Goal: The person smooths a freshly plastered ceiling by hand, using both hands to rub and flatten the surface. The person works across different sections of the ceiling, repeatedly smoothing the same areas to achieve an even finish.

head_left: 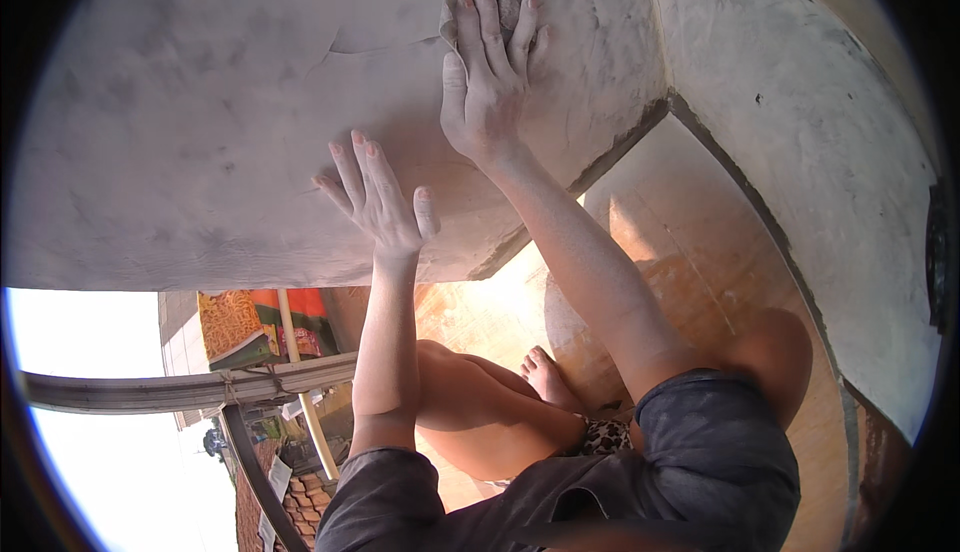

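A grey plastered wall [230, 102] fills the upper left, with smooth patches, darker smudges and a thin curved crack line. High on it, my right hand [488, 92] presses a grey folded piece of sandpaper [448, 24] flat against the surface; its edges stick out beside and between the fingers. Lower and to the left, my left hand [378, 202] lies against the same wall, empty, fingers stretched and thumb apart. Pale dust coats both hands and forearms.
Another plastered wall [800, 102] meets the first at a corner on the right. Dusty orange-brown flooring [690, 242] lies below, with my bare foot [548, 380] on it. At lower left are a metal rail [180, 392], colourful cloths [235, 322] and roof tiles [305, 497] outside.
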The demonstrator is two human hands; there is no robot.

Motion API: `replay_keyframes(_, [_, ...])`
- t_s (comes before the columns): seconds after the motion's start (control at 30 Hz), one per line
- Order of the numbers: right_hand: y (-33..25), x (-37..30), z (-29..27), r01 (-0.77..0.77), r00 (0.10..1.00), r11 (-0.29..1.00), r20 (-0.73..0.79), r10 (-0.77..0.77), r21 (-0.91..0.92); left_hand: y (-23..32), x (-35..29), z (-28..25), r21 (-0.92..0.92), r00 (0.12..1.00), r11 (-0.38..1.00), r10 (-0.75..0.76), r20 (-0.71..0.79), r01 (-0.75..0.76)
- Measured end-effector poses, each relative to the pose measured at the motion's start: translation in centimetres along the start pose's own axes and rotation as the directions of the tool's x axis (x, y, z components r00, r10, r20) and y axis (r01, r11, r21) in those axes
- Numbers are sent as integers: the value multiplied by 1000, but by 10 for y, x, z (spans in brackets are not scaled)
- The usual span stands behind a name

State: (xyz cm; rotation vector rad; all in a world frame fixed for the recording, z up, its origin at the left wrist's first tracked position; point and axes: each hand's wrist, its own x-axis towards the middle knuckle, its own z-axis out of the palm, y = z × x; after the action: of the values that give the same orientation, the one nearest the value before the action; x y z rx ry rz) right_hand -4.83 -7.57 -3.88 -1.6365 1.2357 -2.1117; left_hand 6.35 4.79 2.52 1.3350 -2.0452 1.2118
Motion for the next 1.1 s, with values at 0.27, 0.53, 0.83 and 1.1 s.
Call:
replay_keyframes(0.27, [-20,-95,-26,44,997,999,70,-45,10,6,8,5,37,999,998,-44,-31,45])
replay_keyframes(0.53, [-3,29,-8,22,994,999,-107,-18,39,4,4,-1,-9,1000,1000,-13,7,13])
replay_keyframes(0.83, [-17,-116,-31,19,981,1000,191,-17,-7,3,8,4,42,1000,999,-14,-3,14])
replay_keyframes(1.1, [8,10,1,-80,994,997,-70,80,4,5,5,4,8,999,999,-32,-4,32])
